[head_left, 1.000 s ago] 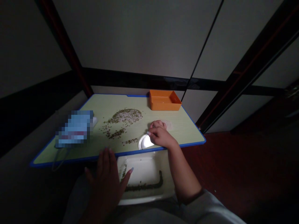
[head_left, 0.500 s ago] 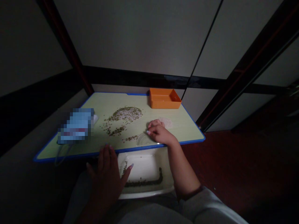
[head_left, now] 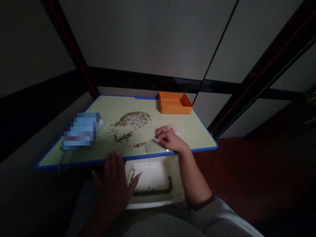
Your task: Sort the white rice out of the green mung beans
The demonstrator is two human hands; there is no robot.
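Here we go, a pale green board [head_left: 118, 107] with a blue edge is sitting just beyond a white plastic tray [head_left: 148, 174], an orange box [head_left: 172, 106] standing at its far edge and a pixelated packet [head_left: 80, 131] lying on its left! The left hand [head_left: 112, 179] is spreading wide at the board's near edge, above the tray's corner. The right hand [head_left: 169, 139] is curling over a clear round dish [head_left: 154, 148], pinching anything? Can't tell! Small green seeds [head_left: 130, 119] are scattering across the board to its left, a pale heap of grains [head_left: 175, 128] sitting just past its knuckles.
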